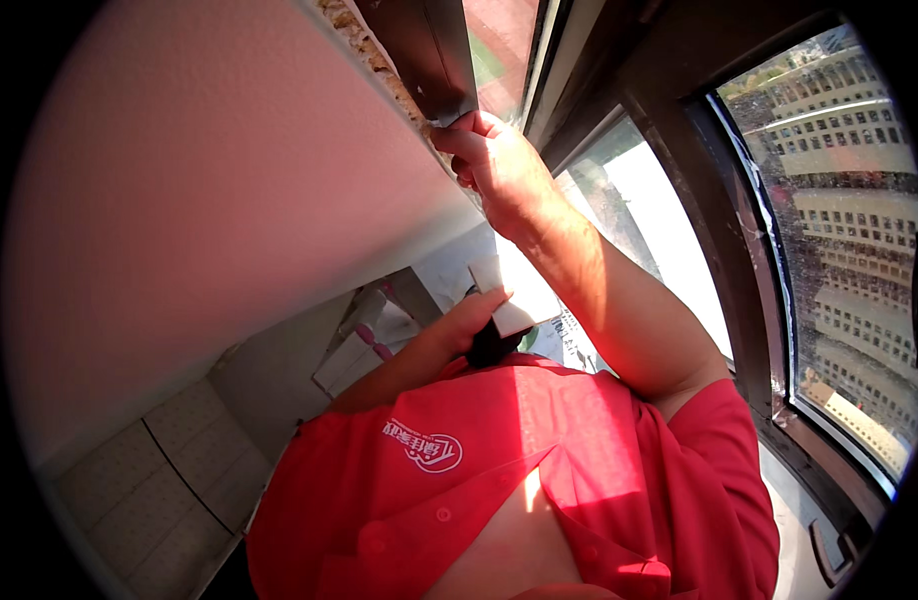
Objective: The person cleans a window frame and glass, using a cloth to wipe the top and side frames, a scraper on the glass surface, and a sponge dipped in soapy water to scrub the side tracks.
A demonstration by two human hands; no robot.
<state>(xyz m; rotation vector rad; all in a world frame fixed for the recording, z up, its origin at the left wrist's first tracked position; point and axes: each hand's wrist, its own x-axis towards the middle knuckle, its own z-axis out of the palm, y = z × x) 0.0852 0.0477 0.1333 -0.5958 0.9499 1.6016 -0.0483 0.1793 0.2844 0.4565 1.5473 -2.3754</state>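
My right hand point(496, 169) is raised at the end of a brown window frame member point(436, 60), its fingers curled against the frame's lower edge. A small pale patch shows by the fingertips, and I cannot tell whether it is something pinched there. Lower down and closer to my body, my left hand point(478, 311) grips a flat white pad point(519, 300) with the thumb on top. Sunlight washes out much of the pad, so its material is unclear. Beneath it sits a black object point(493, 345), partly covered.
A pale wall point(204, 165) with a rough, crumbling edge point(376, 56) runs along the left. Dirty window glass point(849, 225) in a brown frame point(729, 195) stands close on the right, with a handle point(830, 555) below. White items with pink parts point(373, 341) lie low beyond my left arm.
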